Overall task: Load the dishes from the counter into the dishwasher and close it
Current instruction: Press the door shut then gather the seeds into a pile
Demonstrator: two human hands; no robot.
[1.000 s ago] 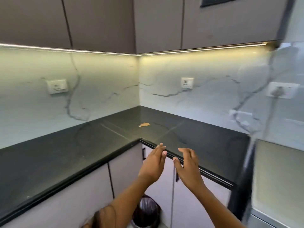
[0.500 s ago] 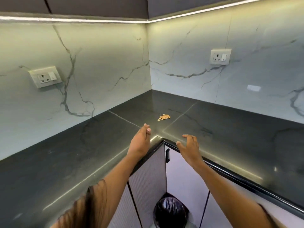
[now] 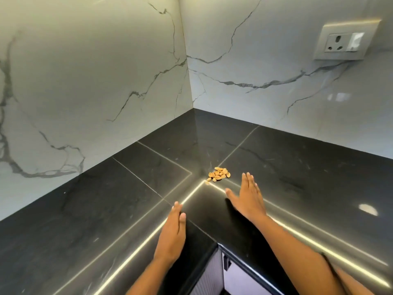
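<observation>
Gleaming black counter (image 3: 85, 220), marble walls (image 3: 85, 81), scattered nuts (image 3: 219, 174)

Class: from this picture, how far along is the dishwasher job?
Done: no dishes show on the counter. In hand: nothing; left hand and right hand are open above it, the right near some nuts. Left: the dishwasher is out of view, so loading and closing are unconfirmed.

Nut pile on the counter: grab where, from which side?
No single grip point: the pile of nuts is loose small pieces lying flat on the counter. Likely best swept, not pinched: come from its right with the open right hand, the nearer one, and push toward the left hand near the counter edge. A top pinch would probably take only a few.
</observation>
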